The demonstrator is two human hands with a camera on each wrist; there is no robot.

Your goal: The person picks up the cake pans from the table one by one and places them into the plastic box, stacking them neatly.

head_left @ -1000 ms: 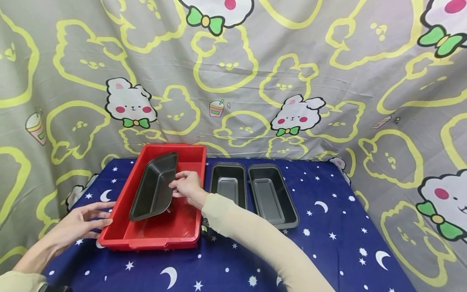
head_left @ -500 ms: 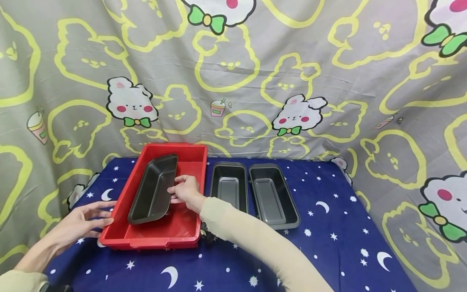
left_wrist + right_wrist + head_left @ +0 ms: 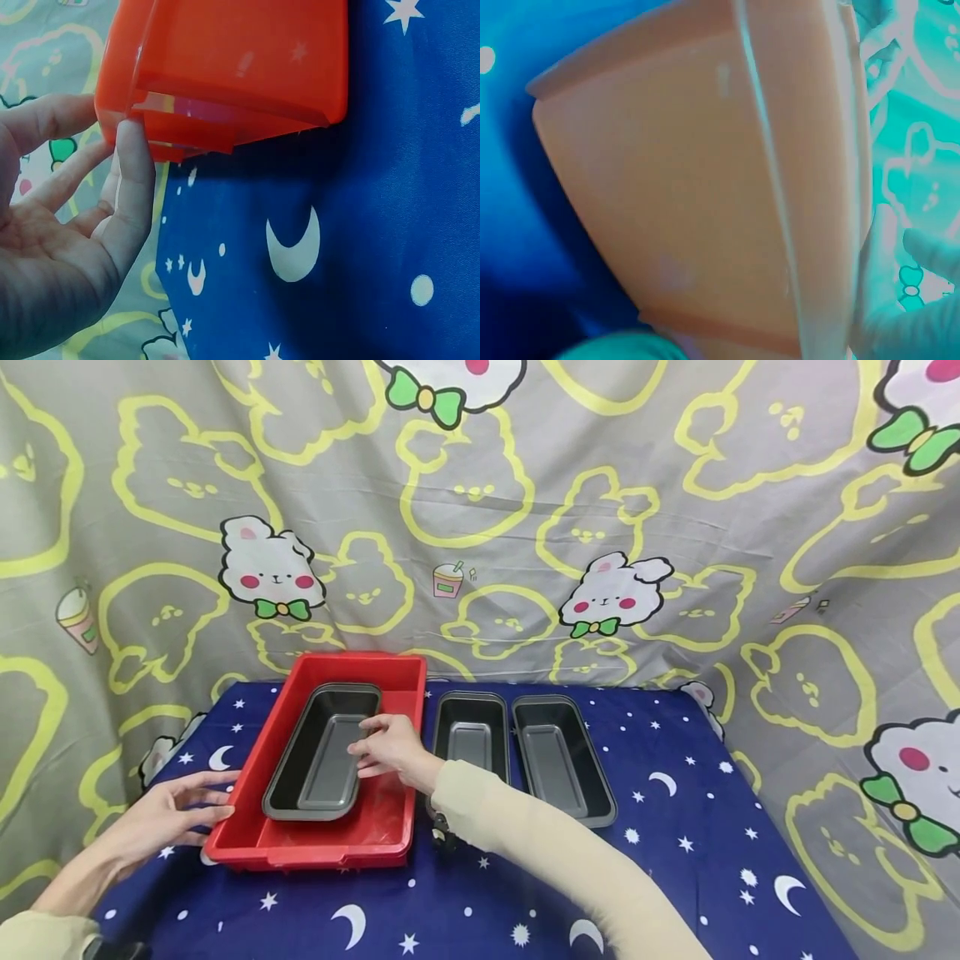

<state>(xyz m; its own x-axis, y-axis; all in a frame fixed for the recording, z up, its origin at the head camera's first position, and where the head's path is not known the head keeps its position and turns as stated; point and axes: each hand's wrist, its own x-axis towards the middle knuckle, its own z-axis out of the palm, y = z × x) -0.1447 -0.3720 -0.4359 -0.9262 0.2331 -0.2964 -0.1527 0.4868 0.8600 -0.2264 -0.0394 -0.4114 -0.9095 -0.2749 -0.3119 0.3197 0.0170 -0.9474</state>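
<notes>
A dark loaf pan [image 3: 330, 760] lies flat inside the red plastic tray [image 3: 307, 858]. My right hand [image 3: 397, 750] is over the pan's right rim in the head view. Its fingers look relaxed, with the fingertips above the pan's inner side. In the right wrist view, the tray's outer wall [image 3: 682, 187] hides the pan, and part of the right hand [image 3: 907, 300] shows past the rim. My left hand [image 3: 150, 818] touches the tray's left rim with its fingers extended. The left wrist view shows those fingertips against the tray corner [image 3: 112, 82].
Two more dark loaf pans, a nearer one [image 3: 471, 739] and a farther one [image 3: 558, 764], stand side by side right of the tray. A blue star-and-moon cloth [image 3: 697, 852] covers the table. Behind it hangs a grey printed curtain [image 3: 495, 560].
The loaf pan in the tray was tilted with its right side raised and pinched by my right hand. It has come down flat. My left hand stays at the tray.
</notes>
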